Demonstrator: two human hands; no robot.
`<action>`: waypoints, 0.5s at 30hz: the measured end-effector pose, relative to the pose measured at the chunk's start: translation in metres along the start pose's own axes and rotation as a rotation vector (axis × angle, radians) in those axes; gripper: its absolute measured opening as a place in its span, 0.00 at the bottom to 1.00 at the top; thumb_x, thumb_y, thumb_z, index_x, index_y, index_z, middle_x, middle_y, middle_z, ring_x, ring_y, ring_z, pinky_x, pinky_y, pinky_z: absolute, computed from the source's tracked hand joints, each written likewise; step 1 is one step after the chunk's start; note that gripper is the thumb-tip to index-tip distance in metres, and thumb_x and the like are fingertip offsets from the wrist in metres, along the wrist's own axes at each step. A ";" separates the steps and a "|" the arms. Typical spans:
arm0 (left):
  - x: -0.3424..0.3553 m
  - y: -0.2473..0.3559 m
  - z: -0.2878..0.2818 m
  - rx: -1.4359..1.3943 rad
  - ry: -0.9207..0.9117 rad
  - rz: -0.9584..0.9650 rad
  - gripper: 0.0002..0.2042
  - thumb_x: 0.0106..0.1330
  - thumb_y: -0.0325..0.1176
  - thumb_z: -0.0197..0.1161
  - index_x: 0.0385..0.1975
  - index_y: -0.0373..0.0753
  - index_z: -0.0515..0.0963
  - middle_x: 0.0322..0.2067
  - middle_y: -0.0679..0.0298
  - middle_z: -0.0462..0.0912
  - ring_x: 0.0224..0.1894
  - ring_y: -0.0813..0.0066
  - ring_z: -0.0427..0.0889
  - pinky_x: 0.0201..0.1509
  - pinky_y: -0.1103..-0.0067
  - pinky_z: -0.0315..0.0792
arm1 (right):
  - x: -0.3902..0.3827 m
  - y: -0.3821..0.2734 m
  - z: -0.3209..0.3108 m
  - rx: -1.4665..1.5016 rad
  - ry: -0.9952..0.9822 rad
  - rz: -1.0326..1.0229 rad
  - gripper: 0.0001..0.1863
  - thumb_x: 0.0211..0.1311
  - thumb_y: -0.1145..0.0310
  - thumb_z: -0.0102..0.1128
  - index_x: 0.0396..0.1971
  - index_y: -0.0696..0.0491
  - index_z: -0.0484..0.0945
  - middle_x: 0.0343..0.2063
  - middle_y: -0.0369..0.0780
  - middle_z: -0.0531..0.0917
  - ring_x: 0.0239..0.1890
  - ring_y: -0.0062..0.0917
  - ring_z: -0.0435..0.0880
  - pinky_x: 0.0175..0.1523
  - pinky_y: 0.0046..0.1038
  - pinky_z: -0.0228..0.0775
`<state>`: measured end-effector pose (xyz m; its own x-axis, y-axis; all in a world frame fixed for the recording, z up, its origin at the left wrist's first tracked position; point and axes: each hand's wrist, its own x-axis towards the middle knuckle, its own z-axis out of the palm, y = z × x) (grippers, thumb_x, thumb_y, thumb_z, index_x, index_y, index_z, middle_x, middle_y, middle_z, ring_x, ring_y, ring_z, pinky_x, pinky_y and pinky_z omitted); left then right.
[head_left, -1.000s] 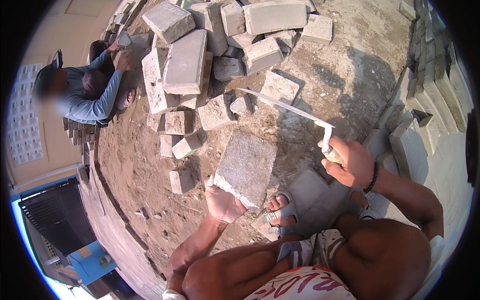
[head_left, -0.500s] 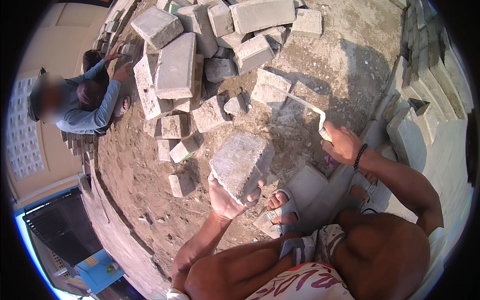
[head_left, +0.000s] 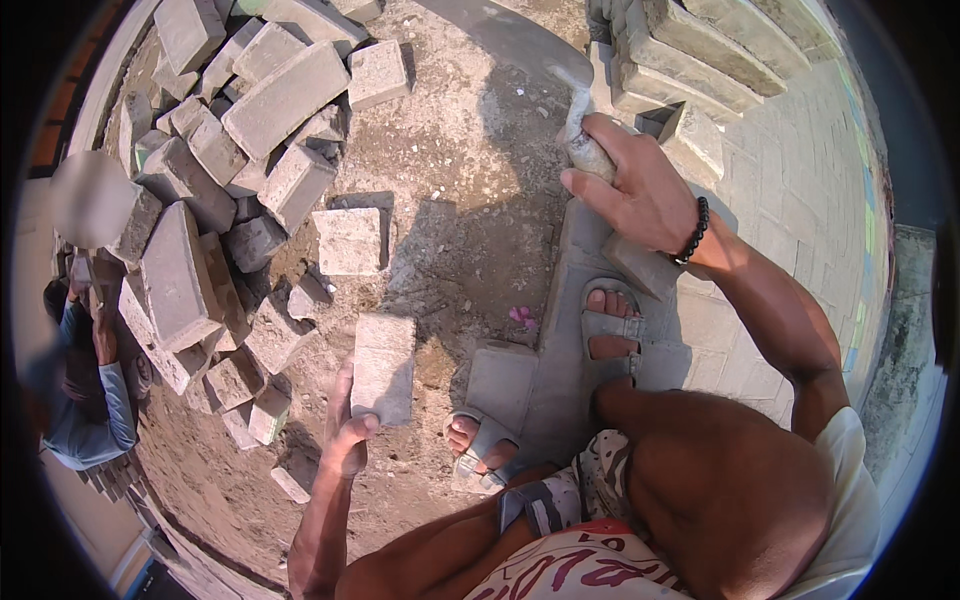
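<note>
My left hand (head_left: 348,425) grips a rough grey concrete paving block (head_left: 384,370) by its left side and lower edge, thumb on the near corner. It is held up above the sandy ground. My right hand (head_left: 645,190) is wrapped round the worn, whitish handle of a trowel (head_left: 510,42). The trowel's broad grey blade stretches up and left from a bent neck, partly cut off by the top of the picture. Beyond the held block, a flat pale block (head_left: 350,241) lies alone on the ground.
A loose heap of grey blocks (head_left: 285,100) fills the upper left. Stacked blocks (head_left: 690,50) stand at upper right beside laid paving (head_left: 790,200). Single blocks (head_left: 500,385) lie by my sandalled feet. A co-worker (head_left: 90,420) crouches at the far left behind the heap.
The view has swung to the right. The block in my left hand has turned to show a narrower face. My right hand has lifted the trowel, and its blade now shows broadside instead of edge-on.
</note>
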<state>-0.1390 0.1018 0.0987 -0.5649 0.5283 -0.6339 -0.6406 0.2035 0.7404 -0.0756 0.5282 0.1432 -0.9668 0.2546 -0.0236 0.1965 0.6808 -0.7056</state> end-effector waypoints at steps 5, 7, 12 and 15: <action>0.068 0.036 0.058 0.628 -0.439 0.137 0.50 0.42 0.46 0.75 0.70 0.44 0.61 0.62 0.51 0.65 0.66 0.54 0.64 0.70 0.65 0.58 | -0.057 0.007 -0.061 -0.093 0.171 0.198 0.18 0.61 0.63 0.61 0.44 0.60 0.73 0.21 0.39 0.74 0.24 0.22 0.72 0.30 0.28 0.65; 0.090 0.047 0.085 0.997 -0.604 0.392 0.49 0.38 0.46 0.77 0.68 0.48 0.65 0.61 0.48 0.64 0.64 0.51 0.64 0.69 0.63 0.59 | -0.084 0.011 -0.072 -0.131 0.222 0.249 0.18 0.61 0.63 0.61 0.43 0.60 0.73 0.19 0.41 0.74 0.21 0.25 0.73 0.28 0.29 0.65; 0.112 0.066 0.208 1.415 -1.025 0.693 0.43 0.38 0.45 0.75 0.63 0.49 0.71 0.56 0.42 0.66 0.55 0.46 0.67 0.60 0.61 0.61 | -0.147 0.007 -0.104 -0.265 0.247 0.426 0.17 0.60 0.63 0.61 0.40 0.60 0.71 0.18 0.48 0.78 0.21 0.34 0.80 0.30 0.33 0.71; 0.116 0.034 0.259 1.463 -1.187 0.923 0.38 0.40 0.45 0.74 0.59 0.48 0.74 0.54 0.40 0.67 0.51 0.48 0.67 0.56 0.63 0.60 | -0.160 0.007 -0.115 -0.276 0.260 0.465 0.17 0.60 0.61 0.60 0.41 0.59 0.72 0.19 0.47 0.78 0.23 0.33 0.82 0.32 0.33 0.72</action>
<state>-0.0919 0.3836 0.1085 0.5018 0.8603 -0.0894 0.6827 -0.3305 0.6517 0.0988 0.5710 0.2235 -0.7041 0.7048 -0.0868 0.6583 0.6020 -0.4519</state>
